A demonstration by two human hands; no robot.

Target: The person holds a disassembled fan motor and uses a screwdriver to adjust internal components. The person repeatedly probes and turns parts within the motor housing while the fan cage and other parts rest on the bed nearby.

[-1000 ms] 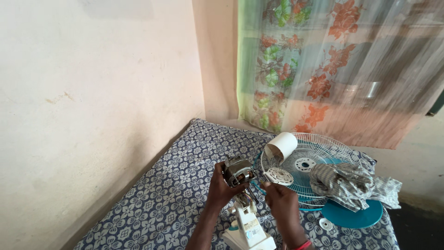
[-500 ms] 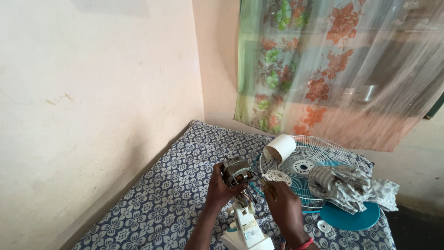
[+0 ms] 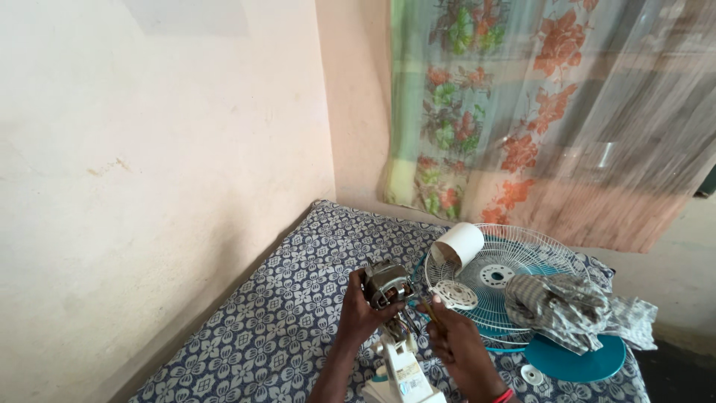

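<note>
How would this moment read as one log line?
left hand: grips fan motor | right hand: at its wires | fan guard: on patterned cloth

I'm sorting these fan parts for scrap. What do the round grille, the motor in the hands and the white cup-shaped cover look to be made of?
Fan grille: thin white-coated metal wire, judging by its fine spokes. Fan motor, gripped by the left hand: bare grey metal with a dull shine. White cover: probably smooth matte plastic.

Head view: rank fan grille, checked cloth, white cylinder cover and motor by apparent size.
1. fan grille
2. checked cloth
3. white cylinder cover and motor, held in the left hand: these look alike, and the motor is nearer the camera, so unranked.
</note>
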